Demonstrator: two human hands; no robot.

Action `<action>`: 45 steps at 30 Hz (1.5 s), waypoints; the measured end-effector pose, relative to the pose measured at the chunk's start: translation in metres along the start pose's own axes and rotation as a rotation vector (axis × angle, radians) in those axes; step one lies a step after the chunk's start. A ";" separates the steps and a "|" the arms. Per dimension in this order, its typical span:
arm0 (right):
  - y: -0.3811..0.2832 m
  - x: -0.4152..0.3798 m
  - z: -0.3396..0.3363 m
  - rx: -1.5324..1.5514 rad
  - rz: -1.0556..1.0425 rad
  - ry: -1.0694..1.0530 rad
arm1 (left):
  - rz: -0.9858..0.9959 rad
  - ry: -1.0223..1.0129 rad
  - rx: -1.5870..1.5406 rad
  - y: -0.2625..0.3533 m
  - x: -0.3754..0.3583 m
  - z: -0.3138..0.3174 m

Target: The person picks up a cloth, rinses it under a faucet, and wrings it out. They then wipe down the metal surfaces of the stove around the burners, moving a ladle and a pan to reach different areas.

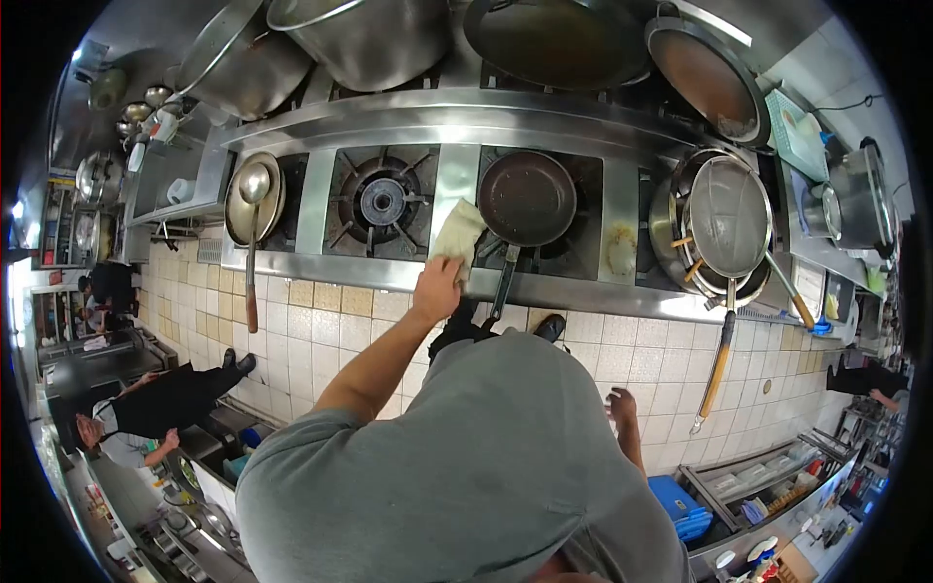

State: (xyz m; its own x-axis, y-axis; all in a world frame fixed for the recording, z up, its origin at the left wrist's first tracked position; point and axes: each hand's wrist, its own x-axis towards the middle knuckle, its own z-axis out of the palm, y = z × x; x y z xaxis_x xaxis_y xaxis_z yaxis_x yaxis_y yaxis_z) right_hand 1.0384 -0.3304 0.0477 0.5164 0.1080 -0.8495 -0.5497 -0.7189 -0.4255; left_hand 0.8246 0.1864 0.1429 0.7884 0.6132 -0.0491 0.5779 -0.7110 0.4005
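My left hand (pixel 439 289) is closed on a pale folded cloth (pixel 460 229). That cloth rests on the steel strip between two burners, close to the left side of a dark frying pan (pixel 528 197). The pan sits on a burner, its handle (pixel 504 284) pointing toward me just right of my left hand. To the left of the cloth is a bare gas burner (pixel 381 201). Down at my side hangs my right hand (pixel 621 404), away from the stove, its fingers loosely apart with nothing visible in them.
On the left burner, a ladle (pixel 255 183) lies across a pan. A large strainer (pixel 730 216) rests over pots at right, long handles jutting past the front edge (pixel 603 294). Big pots (pixel 364 44) and woks (pixel 556 41) line the back. One person (pixel 160 408) stands left behind.
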 end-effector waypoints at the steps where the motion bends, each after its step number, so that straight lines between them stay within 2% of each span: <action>1: 0.020 0.006 -0.001 -0.040 0.058 -0.023 | -0.079 -0.046 -0.031 -0.002 -0.008 0.002; 2: 0.044 0.017 -0.005 -0.079 0.116 -0.043 | -0.156 -0.091 -0.065 -0.003 -0.010 0.003; 5: 0.197 0.106 -0.029 0.205 0.213 -0.185 | -0.139 -0.123 -0.107 -0.003 -0.015 0.005; 6: 0.173 0.084 -0.025 0.172 0.254 -0.131 | -0.094 -0.162 -0.089 -0.012 -0.007 0.006; 8: 0.122 0.038 -0.015 0.113 0.340 -0.025 | -0.085 0.015 -0.144 0.011 0.017 -0.015; 9: 0.116 0.033 -0.010 0.013 0.282 -0.003 | -0.081 -0.013 -0.128 0.011 0.032 -0.015; 10: 0.107 0.030 -0.010 0.046 0.284 0.014 | -0.045 -0.020 -0.131 0.010 0.042 -0.011; 12: 0.090 0.027 -0.023 0.189 0.211 -0.054 | -0.114 -0.040 0.006 0.006 0.057 0.004; 14: 0.054 0.014 -0.047 0.549 0.121 0.029 | -0.187 -0.080 0.030 -0.007 0.070 0.023; 15: 0.047 0.020 -0.069 0.795 0.046 0.017 | -0.250 -0.109 0.012 0.010 0.073 0.010; 16: 0.047 0.025 -0.092 1.038 -0.034 0.005 | -0.209 -0.107 0.028 -0.007 0.079 0.026; 18: 0.027 -0.002 -0.134 1.273 -0.358 -0.014 | -0.200 -0.096 0.038 0.002 0.084 0.022; 20: -0.043 -0.074 -0.173 1.245 -0.429 -0.088 | -0.264 -0.081 0.045 -0.003 0.087 0.028; 21: -0.059 -0.084 -0.185 1.180 -0.499 -0.190 | -0.116 -0.016 -0.013 -0.043 0.091 0.055; 22: -0.072 -0.094 -0.198 1.104 -0.571 -0.280 | -0.125 -0.072 -0.083 -0.088 0.097 0.087; 23: -0.090 -0.106 -0.203 1.059 -0.597 -0.372 | -0.119 -0.037 -0.172 -0.064 0.088 0.065; 24: -0.106 -0.117 -0.204 1.017 -0.619 -0.457 | -0.189 -0.037 -0.472 -0.021 0.076 0.042; 26: -0.132 -0.123 -0.200 0.728 -0.505 -0.324 | -0.195 0.009 -0.195 -0.030 0.067 0.037; 27: -0.131 -0.120 -0.203 0.747 -0.514 -0.334 | -0.184 0.017 -0.176 -0.025 0.069 0.038; 29: -0.132 -0.109 -0.193 0.580 -0.597 -0.450 | -0.064 0.320 0.022 -0.033 0.040 0.049; 30: -0.135 -0.113 -0.184 0.582 -0.602 -0.493 | -0.149 0.319 -0.058 -0.010 0.029 0.040; 32: -0.145 -0.140 -0.173 0.675 -0.648 -0.350 | -0.063 0.367 -0.161 0.015 0.010 0.026; 33: -0.149 -0.151 -0.168 0.665 -0.658 -0.385 | -0.086 0.346 -0.146 0.037 0.003 0.013; 35: -0.158 -0.174 -0.166 0.492 -0.640 -0.052 | -0.063 0.352 -0.151 0.048 -0.004 0.006; 36: -0.165 -0.186 -0.167 0.485 -0.651 -0.065 | -0.086 0.330 -0.183 0.053 -0.006 0.002; 38: -0.174 -0.208 -0.166 0.209 -0.737 0.370 | -0.098 0.347 -0.236 0.057 -0.007 0.000; 39: -0.176 -0.207 -0.165 0.073 -0.900 0.562 | -0.104 0.352 -0.294 0.058 -0.003 -0.002; 40: -0.187 -0.217 -0.168 0.055 -0.911 0.566 | -0.112 0.360 -0.312 0.060 0.005 -0.003; 42: -0.201 -0.245 -0.173 -0.102 -0.666 0.585 | -0.033 0.448 -0.381 0.061 0.008 0.004; 44: -0.206 -0.249 -0.178 -0.142 -0.684 0.574 | -0.026 0.488 -0.469 0.081 0.009 -0.003; 45: -0.202 -0.239 -0.180 -0.103 -0.782 0.593 | 0.007 0.517 -0.443 0.082 0.007 -0.002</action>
State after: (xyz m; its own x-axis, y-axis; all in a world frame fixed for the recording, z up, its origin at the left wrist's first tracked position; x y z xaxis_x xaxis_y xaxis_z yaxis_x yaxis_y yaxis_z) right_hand 1.1441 -0.3349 0.3927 0.9710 0.2366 -0.0338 0.1326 -0.6508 -0.7476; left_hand 0.8770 0.1333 0.1776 0.5262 0.7729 0.3547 0.3448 -0.5752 0.7418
